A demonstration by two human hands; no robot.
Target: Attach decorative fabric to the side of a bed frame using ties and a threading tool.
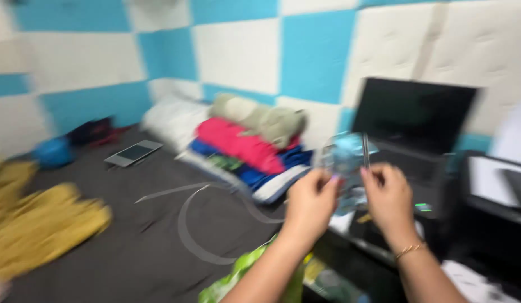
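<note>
The picture is motion-blurred. My left hand (311, 202) and my right hand (388, 197) are raised together in front of me, both gripping a small light-blue, shiny, see-through packet (346, 160) between them. What it holds is too blurred to tell. A gold bangle (409, 249) circles my right wrist. Behind the hands stands an open black laptop (412, 118).
A bed with a dark grey sheet (159, 224) fills the left. On it lie a stack of folded clothes (249, 151), a white pillow (173, 118), a tablet (132, 152), yellow cloth (41, 224) and a green bag (243, 275). Blue and white wall panels stand behind.
</note>
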